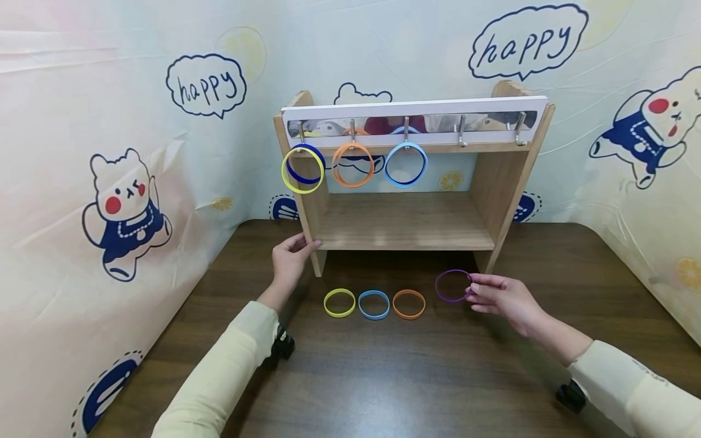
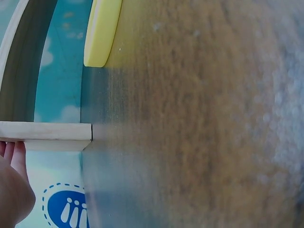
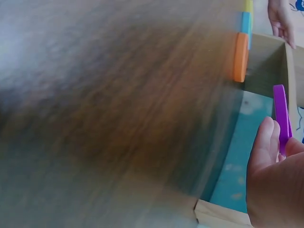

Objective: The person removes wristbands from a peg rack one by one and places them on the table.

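My right hand [image 1: 506, 299] pinches a thin purple ring [image 1: 450, 301] between thumb and fingers, to the right of the row of rings and in front of the shelf. In the right wrist view, the purple ring [image 3: 282, 114] stands edge-on beyond the fingertips. At the left side panel of a wooden shelf [image 1: 405, 219], my left hand [image 1: 290, 261] grips the front edge, with the thumb across it and the fingers along the outer face. Between my hands, a yellow ring [image 1: 339, 316], a light blue ring [image 1: 375, 317] and an orange ring [image 1: 409, 317] lie in a row on the table.
A white-framed rail [image 1: 416, 106] with several metal hooks crosses the shelf's top. Yellow and dark blue rings hang from the leftmost hook, orange rings [image 1: 353, 185] from the second, blue rings [image 1: 406, 184] from the third. Behind stands a printed cloth [image 1: 383, 48].
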Demonstrator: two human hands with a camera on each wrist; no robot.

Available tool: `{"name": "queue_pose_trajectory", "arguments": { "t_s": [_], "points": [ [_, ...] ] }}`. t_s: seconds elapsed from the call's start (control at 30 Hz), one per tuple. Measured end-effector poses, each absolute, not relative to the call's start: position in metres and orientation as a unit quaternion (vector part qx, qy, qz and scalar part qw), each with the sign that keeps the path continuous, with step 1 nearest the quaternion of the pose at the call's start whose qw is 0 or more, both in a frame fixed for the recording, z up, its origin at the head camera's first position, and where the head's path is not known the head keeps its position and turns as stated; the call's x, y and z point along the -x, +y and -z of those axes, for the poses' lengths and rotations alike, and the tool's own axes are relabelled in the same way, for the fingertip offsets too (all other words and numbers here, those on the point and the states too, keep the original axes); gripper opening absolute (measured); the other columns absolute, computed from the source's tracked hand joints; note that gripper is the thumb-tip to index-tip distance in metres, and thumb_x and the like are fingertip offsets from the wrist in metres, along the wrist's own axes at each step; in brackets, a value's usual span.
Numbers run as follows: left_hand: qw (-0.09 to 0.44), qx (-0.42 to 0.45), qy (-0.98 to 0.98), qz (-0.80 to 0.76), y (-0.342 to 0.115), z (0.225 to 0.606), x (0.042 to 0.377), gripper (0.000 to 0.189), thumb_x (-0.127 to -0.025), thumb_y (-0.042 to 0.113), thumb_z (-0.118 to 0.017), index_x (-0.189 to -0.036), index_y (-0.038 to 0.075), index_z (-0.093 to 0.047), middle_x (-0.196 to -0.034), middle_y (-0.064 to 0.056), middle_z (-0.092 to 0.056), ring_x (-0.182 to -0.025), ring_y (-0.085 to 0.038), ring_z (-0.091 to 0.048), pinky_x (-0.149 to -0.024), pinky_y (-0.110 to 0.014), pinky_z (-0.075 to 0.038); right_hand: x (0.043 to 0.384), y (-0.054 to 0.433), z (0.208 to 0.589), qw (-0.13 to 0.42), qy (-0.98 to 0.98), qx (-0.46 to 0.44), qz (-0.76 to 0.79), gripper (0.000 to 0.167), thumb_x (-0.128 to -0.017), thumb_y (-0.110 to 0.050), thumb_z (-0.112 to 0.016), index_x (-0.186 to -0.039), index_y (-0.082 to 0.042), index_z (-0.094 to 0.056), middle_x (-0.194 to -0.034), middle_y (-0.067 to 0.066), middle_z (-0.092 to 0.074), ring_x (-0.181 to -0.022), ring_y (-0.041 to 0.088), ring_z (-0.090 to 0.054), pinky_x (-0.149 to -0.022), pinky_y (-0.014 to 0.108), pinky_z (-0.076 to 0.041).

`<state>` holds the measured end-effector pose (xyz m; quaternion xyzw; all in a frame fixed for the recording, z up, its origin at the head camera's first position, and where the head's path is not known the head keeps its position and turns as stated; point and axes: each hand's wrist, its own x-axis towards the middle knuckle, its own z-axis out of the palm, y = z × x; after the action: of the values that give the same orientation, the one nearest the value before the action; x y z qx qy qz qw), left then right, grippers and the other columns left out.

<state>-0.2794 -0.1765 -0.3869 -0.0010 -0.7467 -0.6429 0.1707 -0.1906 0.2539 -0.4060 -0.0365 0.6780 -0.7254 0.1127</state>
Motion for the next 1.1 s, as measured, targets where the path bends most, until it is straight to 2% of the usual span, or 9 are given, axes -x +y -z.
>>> {"name": "queue_pose_trajectory", "arguments": {
  "t_s": [0.13, 0.37, 0.53, 0.67, 0.9, 1.1],
  "points": [
    [0.169, -0.001, -0.742, 0.648, -0.178, 0.389, 0.282, 0.040, -0.082, 0.014, -0.080, -0.116, -0.004, -0.068, -0.110, -0.021, -0.068, -0.097, -0.021, -0.064, -0.079, -0.025, -0.053, 0.190, 0.255, 0.411, 0.122, 0.683, 0.035, 0.720, 0.037, -0.097, -0.005, -0.060, -0.130, 0.010, -0.052, -0.099, 0.008, -0.071, -0.092, 0.020, -0.069, -0.080, 0.035, -0.055],
    [0.172, -0.002, -0.739, 0.652, -0.186, 0.410, 0.301, 0.045, -0.079, 0.025, -0.083, -0.115, 0.002, -0.071, -0.108, -0.014, -0.070, -0.096, -0.018, -0.064, -0.082, -0.029, -0.053, 0.189, 0.256, 0.418, 0.140, 0.688, 0.031, 0.711, 0.048, -0.098, -0.005, -0.058, -0.136, 0.019, -0.039, -0.105, 0.014, -0.068, -0.092, 0.019, -0.068, -0.082, 0.037, -0.054],
    [0.164, -0.008, -0.736, 0.657, -0.188, 0.414, 0.306, 0.043, -0.079, 0.019, -0.083, -0.116, 0.001, -0.070, -0.111, -0.017, -0.068, -0.098, -0.019, -0.064, -0.081, -0.027, -0.053, 0.191, 0.256, 0.422, 0.154, 0.690, 0.028, 0.707, 0.050, -0.098, -0.004, -0.056, -0.138, 0.019, -0.035, -0.108, 0.016, -0.066, -0.095, 0.018, -0.068, -0.082, 0.038, -0.054],
    [0.174, -0.006, -0.733, 0.658, -0.187, 0.415, 0.305, 0.046, -0.077, 0.026, -0.085, -0.115, 0.004, -0.071, -0.109, -0.015, -0.069, -0.097, -0.017, -0.064, -0.079, -0.026, -0.053, 0.191, 0.254, 0.424, 0.168, 0.690, 0.029, 0.703, 0.051, -0.099, -0.004, -0.055, -0.139, 0.018, -0.034, -0.109, 0.018, -0.065, -0.095, 0.018, -0.068, -0.082, 0.038, -0.054],
    [0.186, 0.001, -0.740, 0.647, -0.186, 0.416, 0.304, 0.051, -0.076, 0.032, -0.085, -0.115, 0.003, -0.071, -0.108, -0.014, -0.069, -0.098, -0.020, -0.064, -0.083, -0.032, -0.053, 0.192, 0.250, 0.427, 0.176, 0.698, 0.028, 0.694, 0.051, -0.099, -0.004, -0.055, -0.140, 0.017, -0.033, -0.109, 0.019, -0.065, -0.094, 0.018, -0.068, -0.082, 0.037, -0.054],
    [0.164, -0.009, -0.738, 0.654, -0.188, 0.414, 0.306, 0.047, -0.077, 0.026, -0.084, -0.116, 0.003, -0.070, -0.111, -0.015, -0.069, -0.101, -0.020, -0.064, -0.084, -0.030, -0.053, 0.195, 0.249, 0.431, 0.182, 0.702, 0.025, 0.688, 0.049, -0.099, -0.003, -0.054, -0.139, 0.018, -0.034, -0.107, 0.017, -0.065, -0.093, 0.020, -0.068, -0.082, 0.036, -0.055]
  ]
}}
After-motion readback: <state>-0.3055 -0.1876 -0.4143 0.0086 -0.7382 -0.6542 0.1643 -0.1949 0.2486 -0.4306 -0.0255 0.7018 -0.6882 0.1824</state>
